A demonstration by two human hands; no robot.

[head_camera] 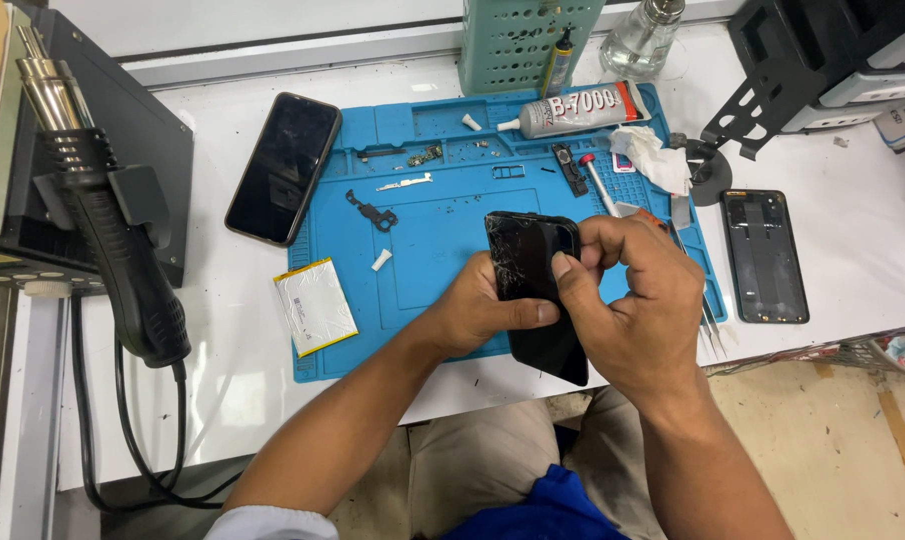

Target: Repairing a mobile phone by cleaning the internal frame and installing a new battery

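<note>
At far left a black hot-air gun (123,265) hangs in its holder on the station, its cable looping down past the edge of the white desk (223,350). Next, a dark phone (284,168) lies face up, half on the desk and half on the blue work mat (423,250); below it a white flat battery (315,306) overlaps the mat's lower left corner. Small loose parts lie on the mat: a black bracket (373,212), a thin metal strip (405,183) and a white plug (381,260). Above the mat's middle, my left hand (478,315) holds the cracked black phone (538,300) from beneath, grip closed around its left edge with the thumb across the glass. My right hand (638,310) closes over the phone's upper right part, thumb and fingers pinching near its top corner. Behind, a tube of glue (573,108) lies on the mat's top edge, beside a crumpled white tissue (653,155). At right, well apart, an empty phone back frame (765,256) rests on the desk.
</note>
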